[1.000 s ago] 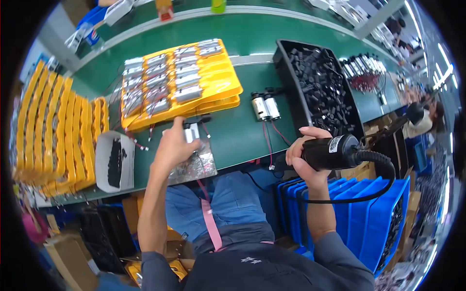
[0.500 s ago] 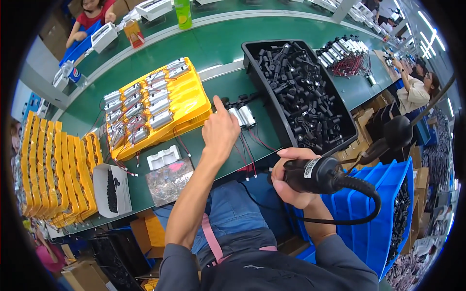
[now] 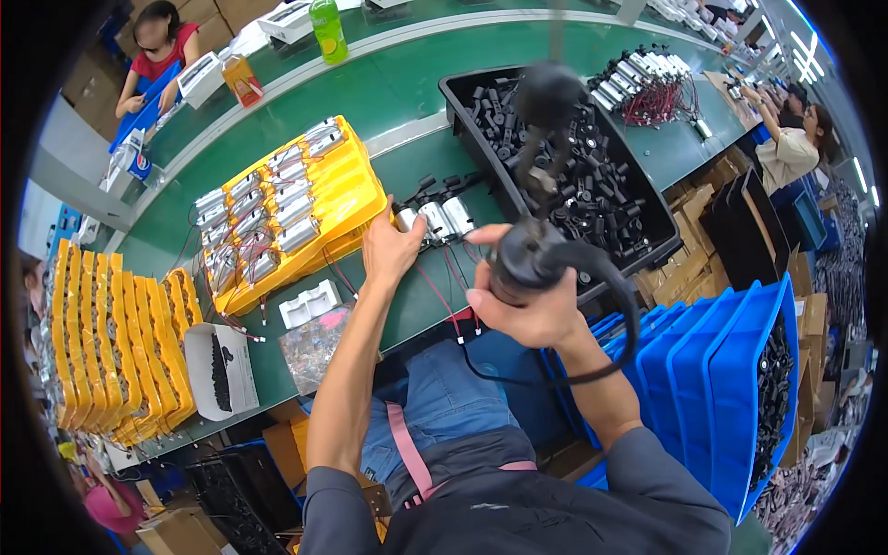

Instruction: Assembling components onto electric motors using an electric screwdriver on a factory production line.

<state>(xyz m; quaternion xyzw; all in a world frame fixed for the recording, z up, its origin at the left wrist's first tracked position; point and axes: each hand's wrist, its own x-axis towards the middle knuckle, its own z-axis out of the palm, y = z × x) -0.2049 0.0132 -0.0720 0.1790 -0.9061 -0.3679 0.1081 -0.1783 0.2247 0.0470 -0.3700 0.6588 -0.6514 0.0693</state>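
Observation:
Beside the yellow tray, my left hand (image 3: 391,248) has its thumb and fingers around the leftmost of a short row of silver cylindrical motors (image 3: 457,216). Black fittings sit at the far ends of these motors, and thin red and black wires trail toward the table's near edge. My right hand (image 3: 532,314) is wrapped around a black, corded power screwdriver (image 3: 525,264), held upright just right of the row. Its tip is hidden. A thick black cable loops from it past my wrist. The yellow tray (image 3: 356,199) holds more wired silver motors in rows.
A black bin (image 3: 661,242) of small black parts stands right of the motors, partly behind a hanging black ball (image 3: 548,92). More wired motors (image 3: 643,83) lie beyond it. Stacked yellow trays (image 3: 120,342) and a white box (image 3: 242,370) are left; blue bins (image 3: 689,370) stand right.
My left hand has gone from a pointing finger to closing around the leftmost motor. My right hand has brought the screwdriver leftward, closer to the motors, and turned it more upright.

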